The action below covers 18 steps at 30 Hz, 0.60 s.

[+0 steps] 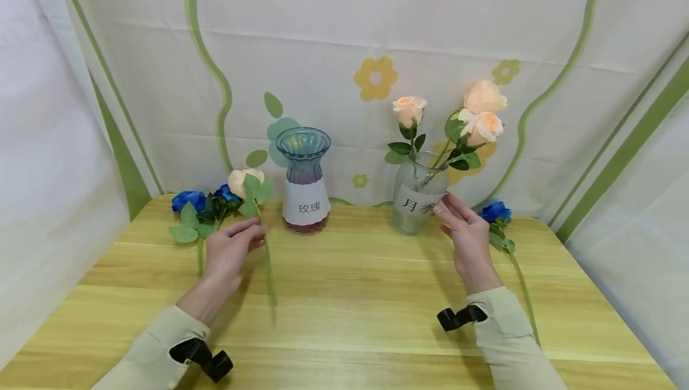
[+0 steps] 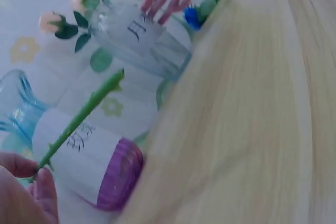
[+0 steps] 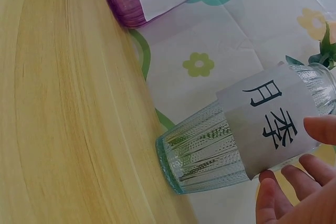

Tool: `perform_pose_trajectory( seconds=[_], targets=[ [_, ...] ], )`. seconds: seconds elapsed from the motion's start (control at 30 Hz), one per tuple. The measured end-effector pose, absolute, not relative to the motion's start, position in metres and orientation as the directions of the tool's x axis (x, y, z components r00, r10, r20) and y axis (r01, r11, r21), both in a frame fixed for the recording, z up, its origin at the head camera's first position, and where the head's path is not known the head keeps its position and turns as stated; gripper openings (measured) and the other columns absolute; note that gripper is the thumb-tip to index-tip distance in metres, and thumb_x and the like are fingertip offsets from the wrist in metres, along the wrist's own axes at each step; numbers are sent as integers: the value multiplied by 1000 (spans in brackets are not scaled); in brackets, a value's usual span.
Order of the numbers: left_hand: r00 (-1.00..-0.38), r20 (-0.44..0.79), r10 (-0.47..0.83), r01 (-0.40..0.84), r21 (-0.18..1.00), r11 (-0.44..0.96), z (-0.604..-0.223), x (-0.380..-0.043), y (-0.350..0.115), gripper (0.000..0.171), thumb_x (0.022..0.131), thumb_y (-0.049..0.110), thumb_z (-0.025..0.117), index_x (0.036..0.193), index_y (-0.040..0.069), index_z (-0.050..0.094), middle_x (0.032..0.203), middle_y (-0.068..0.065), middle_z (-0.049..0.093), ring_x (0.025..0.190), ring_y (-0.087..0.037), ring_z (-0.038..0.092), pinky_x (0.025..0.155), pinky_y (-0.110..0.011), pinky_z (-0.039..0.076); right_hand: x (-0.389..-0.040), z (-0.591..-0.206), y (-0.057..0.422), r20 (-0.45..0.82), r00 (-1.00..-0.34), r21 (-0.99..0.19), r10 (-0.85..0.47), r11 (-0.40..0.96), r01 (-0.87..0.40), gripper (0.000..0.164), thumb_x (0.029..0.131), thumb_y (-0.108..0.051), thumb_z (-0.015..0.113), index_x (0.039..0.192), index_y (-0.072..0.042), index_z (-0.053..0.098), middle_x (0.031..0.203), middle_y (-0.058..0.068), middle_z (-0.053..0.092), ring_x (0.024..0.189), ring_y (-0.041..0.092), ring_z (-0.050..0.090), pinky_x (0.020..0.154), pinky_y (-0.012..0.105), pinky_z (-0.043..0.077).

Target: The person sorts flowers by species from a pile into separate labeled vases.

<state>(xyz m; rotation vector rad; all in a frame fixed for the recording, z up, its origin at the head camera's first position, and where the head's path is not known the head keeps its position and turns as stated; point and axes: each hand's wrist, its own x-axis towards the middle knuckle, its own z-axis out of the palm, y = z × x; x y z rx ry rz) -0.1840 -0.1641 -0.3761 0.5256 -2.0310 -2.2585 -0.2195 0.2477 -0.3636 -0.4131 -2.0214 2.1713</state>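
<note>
My left hand (image 1: 226, 253) pinches the thin green stem of a peach rose (image 1: 241, 182) between thumb and fingers, its bloom up and the stem's end slanting down to the right. Thorns show along that stem (image 2: 84, 111) in the left wrist view. At the right, my right hand (image 1: 469, 240) touches the side of a clear ribbed glass vase (image 1: 404, 224). Its thumb lies at the edge of the white label (image 3: 262, 114), its fingertips along the vase's side. Several peach roses (image 1: 484, 98) stand in this vase, leaning apart.
Between the hands stands a blue-to-purple glass vase (image 1: 304, 165) with a white label. Blue roses (image 1: 188, 201) lie beyond my left hand. Another blue rose (image 1: 495, 212) lies right of my right hand on the wooden table (image 1: 350, 330). A patterned cloth (image 1: 323, 25) hangs behind.
</note>
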Motion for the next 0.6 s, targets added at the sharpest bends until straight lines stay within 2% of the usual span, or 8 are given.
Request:
perform_pose_trajectory(
  seconds=[0.17,0.27,0.47,0.6],
  targets=[
    [-937,-197,-289,-108,949,-297,-362,-182,-146,46,101,7,70,144,-4,60,109,6,74,87,-4,76,91,-22,62,-219,-365,248,-92,-957,-994,274,-74,74,62,102,-27,74,159,-23,51,167,-6,48,129,0,61,97,19,52],
    [-936,-187,-297,-59,919,-390,-356,-181,-135,44,101,1,68,143,-6,58,98,6,78,88,-6,78,96,-26,62,-219,-365,247,-89,-960,-995,266,-67,74,62,102,-27,73,159,-23,50,167,-6,47,131,1,60,97,19,52],
    [-940,-163,-301,7,870,-493,-347,-182,-116,51,102,-1,66,150,-7,51,94,7,77,95,-9,79,100,-27,60,-219,-364,247,-84,-961,-996,264,-61,70,62,103,-27,72,160,-24,49,168,-7,46,139,4,57,97,19,52],
    [-928,-160,-337,37,859,-511,-341,-181,-106,43,101,5,71,141,-1,58,92,6,77,92,-7,79,95,-23,62,-218,-365,248,-85,-961,-995,263,-65,71,61,103,-27,72,160,-24,49,168,-7,46,135,3,59,98,19,52]
  ],
)
